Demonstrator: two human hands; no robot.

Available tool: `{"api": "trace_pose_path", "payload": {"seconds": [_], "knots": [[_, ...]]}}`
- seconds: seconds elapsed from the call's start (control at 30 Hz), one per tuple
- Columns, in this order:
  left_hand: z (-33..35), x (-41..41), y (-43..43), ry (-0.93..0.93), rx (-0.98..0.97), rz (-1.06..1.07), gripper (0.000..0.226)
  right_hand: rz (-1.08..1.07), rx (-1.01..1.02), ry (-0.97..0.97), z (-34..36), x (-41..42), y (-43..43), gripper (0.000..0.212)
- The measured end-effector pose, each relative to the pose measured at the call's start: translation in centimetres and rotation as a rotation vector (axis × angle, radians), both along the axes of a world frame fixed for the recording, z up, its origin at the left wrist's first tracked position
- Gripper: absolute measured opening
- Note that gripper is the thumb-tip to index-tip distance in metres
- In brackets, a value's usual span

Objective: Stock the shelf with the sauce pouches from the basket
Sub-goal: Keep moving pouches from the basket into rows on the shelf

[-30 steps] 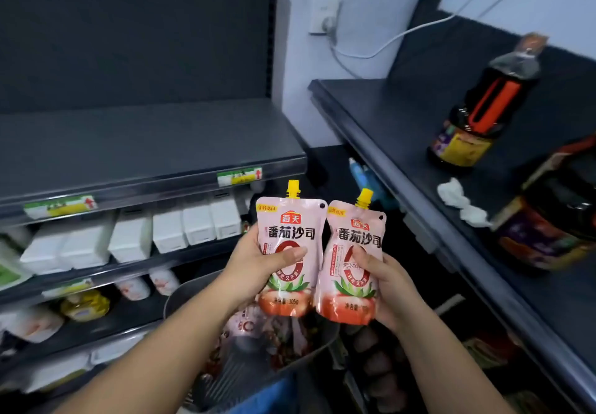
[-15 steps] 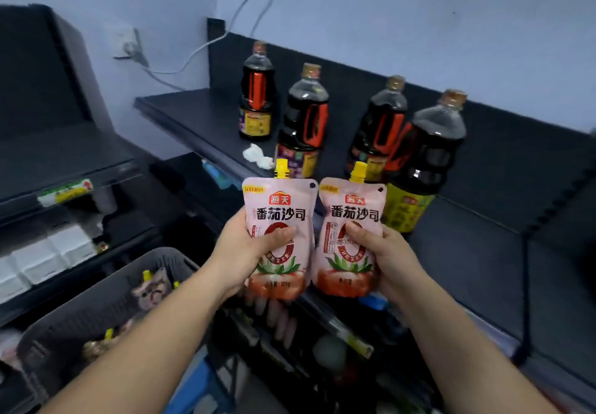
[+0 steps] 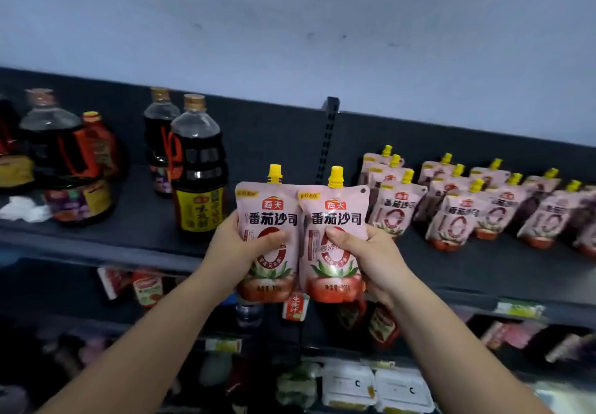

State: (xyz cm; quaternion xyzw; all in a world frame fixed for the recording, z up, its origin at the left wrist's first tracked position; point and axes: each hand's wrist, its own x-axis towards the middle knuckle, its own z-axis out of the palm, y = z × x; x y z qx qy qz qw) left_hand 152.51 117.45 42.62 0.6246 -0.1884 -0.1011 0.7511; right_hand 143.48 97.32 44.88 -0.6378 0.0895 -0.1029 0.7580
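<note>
Two pink tomato sauce pouches with yellow spouts are held upright side by side in front of the dark top shelf (image 3: 483, 265). My left hand (image 3: 235, 252) grips the left pouch (image 3: 269, 207). My right hand (image 3: 374, 259) grips the right pouch (image 3: 335, 210). Several matching pouches (image 3: 458, 217) stand in rows on the shelf just right of my hands. The basket is out of view.
Large dark soy sauce bottles (image 3: 196, 168) stand on the shelf to the left, with crumpled white paper (image 3: 22, 209) at the far left. A perforated upright post (image 3: 327, 136) divides the shelf back. Lower shelves hold small packets and white boxes (image 3: 374, 384).
The view has swung right from the basket and the left shelf unit to the shelf section with stocked pouches. Both hands kept their pouches and carried them along.
</note>
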Motion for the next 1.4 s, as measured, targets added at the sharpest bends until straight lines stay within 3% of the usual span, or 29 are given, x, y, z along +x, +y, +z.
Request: {"api": "trace_pose_path", "payload": {"seconds": [0.27,0.57,1.07,1.23,1.4], "knots": [[1.3,0.5,-11.1,-0.027,0.035,-0.355,0.04,-0.269,0.007,-0.037,0.4,-5.3,-7.9,0.028],[0.5,-3.4,-23.2,-0.036,0.027,-0.521,0.037,-0.435,0.074,-0.092,-1.1,-11.5,-17.0,0.029],[-0.3,-12.6,-46.9,0.062,-0.014,-0.448,0.04,-0.396,-0.057,-0.096,-1.0,-19.1,-42.0,0.038],[-1.0,-11.8,-50.5,0.075,-0.022,-0.443,0.044,-0.36,-0.107,-0.115,-2.5,-17.4,-46.4,0.03],[-2.7,-9.0,-53.4,0.043,0.03,-0.421,0.034,-0.303,-0.087,-0.094,-4.1,-14.7,-49.3,0.04]]}}
